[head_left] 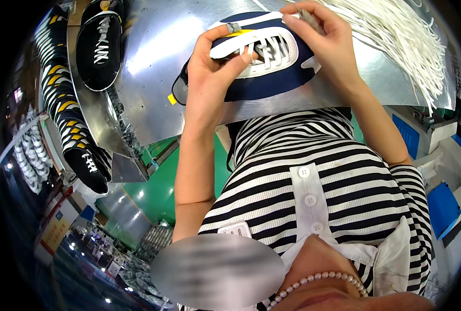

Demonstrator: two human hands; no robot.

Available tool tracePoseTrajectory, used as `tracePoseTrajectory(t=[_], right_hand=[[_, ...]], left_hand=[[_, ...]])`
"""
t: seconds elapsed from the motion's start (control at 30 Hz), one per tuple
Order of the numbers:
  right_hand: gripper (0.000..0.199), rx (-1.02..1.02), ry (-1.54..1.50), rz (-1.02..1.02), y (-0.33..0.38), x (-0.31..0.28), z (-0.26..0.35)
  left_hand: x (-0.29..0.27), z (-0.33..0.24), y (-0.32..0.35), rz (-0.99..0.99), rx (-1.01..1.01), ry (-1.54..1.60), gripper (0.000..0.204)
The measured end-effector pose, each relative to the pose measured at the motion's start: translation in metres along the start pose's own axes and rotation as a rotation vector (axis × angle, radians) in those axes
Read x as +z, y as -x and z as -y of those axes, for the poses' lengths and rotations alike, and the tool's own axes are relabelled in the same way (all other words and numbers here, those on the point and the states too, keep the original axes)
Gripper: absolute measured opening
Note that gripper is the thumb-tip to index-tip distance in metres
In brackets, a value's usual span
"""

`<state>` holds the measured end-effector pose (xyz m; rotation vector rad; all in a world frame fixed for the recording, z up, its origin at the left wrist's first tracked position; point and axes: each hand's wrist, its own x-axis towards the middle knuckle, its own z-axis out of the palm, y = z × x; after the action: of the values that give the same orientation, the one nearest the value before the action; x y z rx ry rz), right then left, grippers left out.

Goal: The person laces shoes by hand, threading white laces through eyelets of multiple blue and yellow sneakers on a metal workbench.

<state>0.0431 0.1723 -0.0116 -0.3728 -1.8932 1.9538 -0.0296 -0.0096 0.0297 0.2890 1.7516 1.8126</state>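
A navy shoe upper (272,88) with white stripes and a white eyelet panel lies on the metal table in front of me. White lace (274,52) criss-crosses through its eyelets. My left hand (209,72) grips the shoe by its opening, the thumb pressed by the lacing and the taped index finger along the tongue side. Above the shoe's far right side, my right hand (329,39) is closed, thumb and fingertips together. Grey tape wraps one of its fingers. Whatever sits between those fingertips is too small to make out.
A thick bundle of loose white laces (396,36) spreads over the right of the metal table (152,88). At the left, a black laced shoe (99,52) lies on a metal ledge. Beyond it runs a long row of nested shoes (64,98) with yellow patches.
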Motion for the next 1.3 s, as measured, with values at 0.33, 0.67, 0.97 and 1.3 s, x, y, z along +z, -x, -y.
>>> tracePoseTrajectory(t=[0.33, 0.67, 0.97, 1.3], right_hand=[[0.021, -0.518, 0.522, 0.21, -0.002, 0.006, 0.007], [0.015, -0.281, 0.34, 0.27, 0.03, 0.006, 0.017], [0.018, 0.27, 0.262, 0.175, 0.053, -0.02, 0.027], [0.015, 0.112, 0.178, 0.108, 0.048, 0.007, 0.026]], left_hand=[[0.007, 0.0, -0.004, 0.044, -0.005, -0.038, 0.042], [0.007, 0.0, -0.024, -0.016, 0.026, -0.288, 0.04], [0.002, -0.004, 0.038, 0.072, 0.42, -1.001, 0.027], [0.006, -0.01, 0.034, 0.055, 0.236, -0.948, 0.026]])
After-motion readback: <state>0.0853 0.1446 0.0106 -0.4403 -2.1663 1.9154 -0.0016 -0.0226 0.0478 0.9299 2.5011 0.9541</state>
